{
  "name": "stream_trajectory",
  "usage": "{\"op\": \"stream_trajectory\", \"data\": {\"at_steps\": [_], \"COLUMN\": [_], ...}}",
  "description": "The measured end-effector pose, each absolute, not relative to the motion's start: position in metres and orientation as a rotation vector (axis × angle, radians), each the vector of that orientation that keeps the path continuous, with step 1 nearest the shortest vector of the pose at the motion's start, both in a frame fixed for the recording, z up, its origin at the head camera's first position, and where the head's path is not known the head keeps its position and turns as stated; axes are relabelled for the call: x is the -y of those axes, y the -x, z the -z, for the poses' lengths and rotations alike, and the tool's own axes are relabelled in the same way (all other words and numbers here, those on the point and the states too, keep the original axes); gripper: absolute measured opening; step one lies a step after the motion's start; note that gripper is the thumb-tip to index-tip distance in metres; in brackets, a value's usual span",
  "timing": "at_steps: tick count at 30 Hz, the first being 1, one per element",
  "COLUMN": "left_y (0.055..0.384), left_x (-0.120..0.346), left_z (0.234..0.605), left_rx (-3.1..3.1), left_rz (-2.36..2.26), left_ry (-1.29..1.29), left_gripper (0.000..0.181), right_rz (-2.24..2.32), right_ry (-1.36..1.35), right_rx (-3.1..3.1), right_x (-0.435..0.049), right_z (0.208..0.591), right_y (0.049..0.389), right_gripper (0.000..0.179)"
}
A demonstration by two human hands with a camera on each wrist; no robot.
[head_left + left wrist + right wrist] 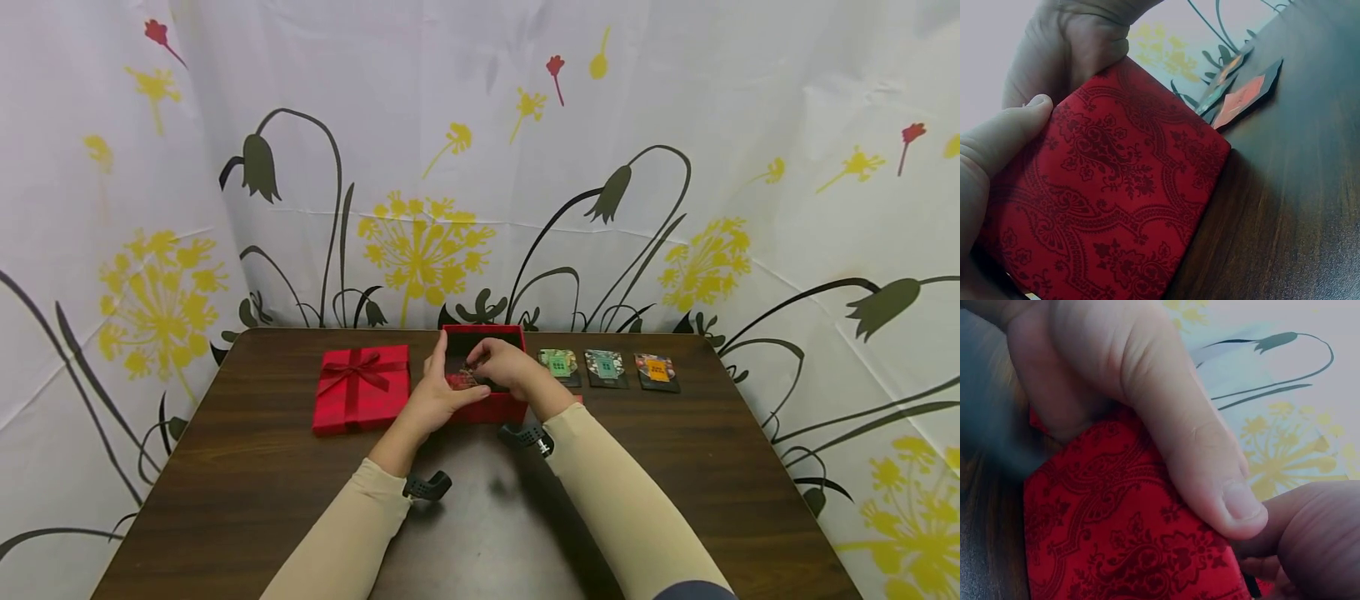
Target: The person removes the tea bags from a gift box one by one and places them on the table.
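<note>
A red patterned gift box (498, 408) stands lidless at the table's back, its inside dark. My left hand (431, 398) lies around its near left corner, fingers straight up the left side and thumb along the front rim. Over the opening, my right hand (510, 367) reaches in with curled fingers, pinching what looks like a small reddish patterned packet (460, 381). Most of that packet is hidden. The left wrist view has the left thumb (1016, 128) against the rim of the box (1110, 175); in the right wrist view the right thumb (1210, 469) lies over the edge.
The matching red lid (382, 407) with a ribbon bow lies left of the box. To the right sit a green packet (558, 367), a teal one (605, 368) and an orange one (657, 372). A salmon-coloured packet (1244, 100) lies nearer. A floral curtain (465, 167) hangs behind the table.
</note>
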State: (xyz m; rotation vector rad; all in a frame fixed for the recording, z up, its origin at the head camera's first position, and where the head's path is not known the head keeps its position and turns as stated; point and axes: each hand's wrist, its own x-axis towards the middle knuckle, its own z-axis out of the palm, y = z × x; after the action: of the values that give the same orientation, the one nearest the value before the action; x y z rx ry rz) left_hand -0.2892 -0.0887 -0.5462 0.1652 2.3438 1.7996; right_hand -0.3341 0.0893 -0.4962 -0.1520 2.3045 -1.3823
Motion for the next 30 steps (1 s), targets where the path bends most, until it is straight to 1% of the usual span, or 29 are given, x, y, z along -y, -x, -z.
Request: {"op": "stream_trajectory", "data": {"at_steps": [4,17,22,27,30], "left_y": [0.289,0.288,0.289,0.288,0.288], "left_x": [0.090,0.088,0.087,0.086,0.087], "left_z": [0.546,0.547,0.546,0.544,0.544], "left_rx": [-2.355,-2.346,-2.339,-2.359,-2.366], "left_rz": [-1.789,-1.812,-1.819,-1.814,-1.807], "left_ry": [-0.162,-0.193,-0.183,-0.162,-0.163], "left_gripper": [0.133,0.134,0.134,0.135,0.135], "right_rz": [1.412,1.297,1.491,1.680,1.710], "right_ry": [0.189,0.244,0.235,0.194,0.217], "right_rx": [-2.303,-2.261,-2.179,-2.109,-2.068], "right_x": [-0.089,-0.090,-0.094,-0.097,-0.099], "right_z": [0.498,0.501,0.503,0.502,0.501], "right_y": [0.334,0.335,0.334,0.333,0.332], "right_gripper": [0.026,0.013,0.013,0.021,0.019]}}
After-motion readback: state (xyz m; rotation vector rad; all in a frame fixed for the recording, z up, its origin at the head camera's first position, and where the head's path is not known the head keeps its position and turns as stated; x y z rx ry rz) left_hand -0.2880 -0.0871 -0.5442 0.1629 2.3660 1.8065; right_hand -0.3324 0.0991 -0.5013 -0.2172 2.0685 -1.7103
